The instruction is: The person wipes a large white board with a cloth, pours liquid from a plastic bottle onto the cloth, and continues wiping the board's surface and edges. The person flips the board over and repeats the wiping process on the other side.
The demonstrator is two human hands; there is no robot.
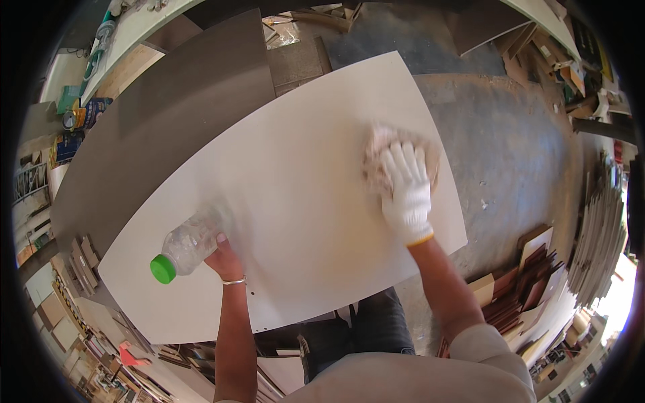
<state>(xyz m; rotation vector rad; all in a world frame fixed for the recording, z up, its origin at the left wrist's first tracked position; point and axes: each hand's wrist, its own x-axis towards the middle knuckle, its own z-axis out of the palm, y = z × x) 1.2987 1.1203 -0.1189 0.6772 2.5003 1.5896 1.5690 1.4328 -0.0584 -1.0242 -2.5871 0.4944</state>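
A large white panel [302, 201] lies flat in front of me. My right hand [406, 191], in a white knitted glove with a yellow cuff edge, presses a crumpled pinkish cloth [377, 151] onto the panel near its right end. The cloth is slightly blurred and partly hidden under the glove. Toward the panel's left side, my bare left hand [225, 260] grips a clear plastic bottle [188, 243] with a green cap. The bottle is tilted, cap end toward the lower left. Most of the left fingers are hidden behind the bottle.
A dark grey-brown board [181, 101] lies beyond the panel at the left. Stacked brown board pieces [537, 279] lean at the lower right, with long strips [598, 235] farther right. Cans [70, 121] stand at the far left. Concrete floor [504, 161] shows past the panel's right edge.
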